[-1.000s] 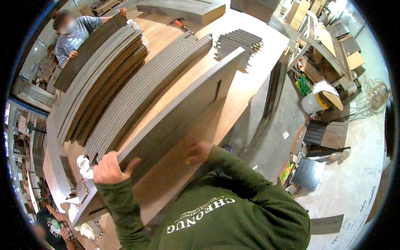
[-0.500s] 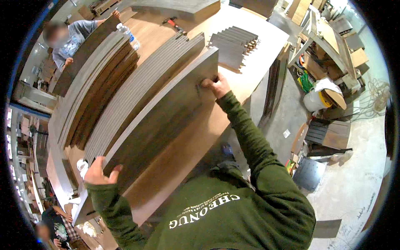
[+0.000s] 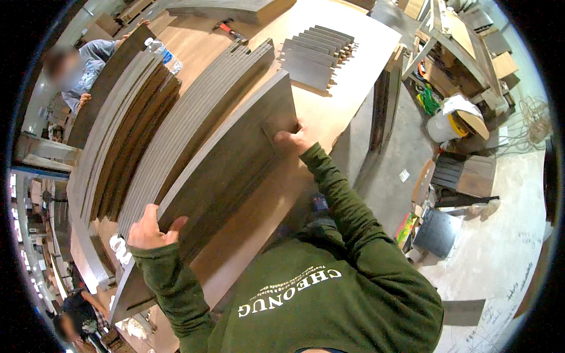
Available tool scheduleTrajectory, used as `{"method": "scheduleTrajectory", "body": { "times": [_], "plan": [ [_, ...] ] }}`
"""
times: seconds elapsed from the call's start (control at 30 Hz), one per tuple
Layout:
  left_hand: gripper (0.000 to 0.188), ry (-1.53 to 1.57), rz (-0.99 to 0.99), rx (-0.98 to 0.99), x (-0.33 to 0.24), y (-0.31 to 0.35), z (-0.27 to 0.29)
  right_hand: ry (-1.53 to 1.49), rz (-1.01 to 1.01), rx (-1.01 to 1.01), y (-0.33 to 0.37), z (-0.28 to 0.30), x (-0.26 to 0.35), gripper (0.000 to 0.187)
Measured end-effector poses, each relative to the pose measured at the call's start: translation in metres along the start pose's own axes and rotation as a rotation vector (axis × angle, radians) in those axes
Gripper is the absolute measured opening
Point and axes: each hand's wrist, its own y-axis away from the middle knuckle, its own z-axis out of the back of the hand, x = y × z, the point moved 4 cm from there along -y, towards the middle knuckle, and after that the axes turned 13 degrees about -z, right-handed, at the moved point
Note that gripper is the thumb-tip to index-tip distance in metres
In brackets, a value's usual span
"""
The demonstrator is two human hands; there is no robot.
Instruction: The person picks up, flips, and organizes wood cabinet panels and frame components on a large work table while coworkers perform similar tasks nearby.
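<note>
A long grey-brown wooden panel [image 3: 229, 153] stands on its edge on the table, held between both my hands. My left hand [image 3: 156, 229] grips its near-left part, fingers over the top edge and thumb on the face towards me. At the far right end, my right hand [image 3: 296, 138] has its thumb on the same face, with the fingers hidden behind the end. Just beyond the panel is a row of similar panels [image 3: 200, 112] standing on edge side by side. Farther left stands another row of thicker-looking panels [image 3: 126, 129] with brown faces.
A fan of short grey boards [image 3: 309, 65] lies at the table's far right. A red-handled hammer [image 3: 228, 28] and a water bottle [image 3: 165, 56] are at the back. Across the table a person [image 3: 94, 70] holds another panel. A white bucket [image 3: 444, 126] stands on the floor at right.
The held panel has shifted slightly towards me, and the gap from the row behind has widened at its far end. Both hands keep their grip. The whole view has also shifted a little.
</note>
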Motion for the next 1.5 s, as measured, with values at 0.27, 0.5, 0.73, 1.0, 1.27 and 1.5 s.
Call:
{"method": "scheduleTrajectory", "body": {
  "times": [0.27, 0.5, 0.73, 1.0, 1.27, 1.5],
  "plan": [
    [0.048, 0.055, -0.078, -0.083, 0.011, -0.009, 0.018, -0.019, 0.395, 0.026, 0.036, -0.040, 0.094, 0.036],
    [0.050, 0.069, -0.105, -0.111, -0.004, -0.002, -0.003, 0.332, 0.413, -0.106, 0.004, -0.016, 0.055, 0.029],
    [0.042, 0.181, 0.148, -0.054, 0.102, 0.124, 0.015, -0.096, 0.496, 0.050, -0.049, 0.067, 0.049, 0.039],
    [0.057, -0.210, 0.349, -0.180, 0.145, 0.216, 0.019, 0.225, 0.616, -0.480, 0.000, 0.088, 0.143, 0.057],
    [0.060, -0.227, 0.217, -0.295, 0.116, 0.168, 0.001, 1.549, 0.974, -0.161, 0.084, -0.120, 0.187, 0.061],
    [0.047, 0.199, 0.223, -0.257, 0.128, 0.169, 0.031, 1.532, 1.073, -0.211, 0.089, -0.117, 0.190, 0.052]
  ]
}}
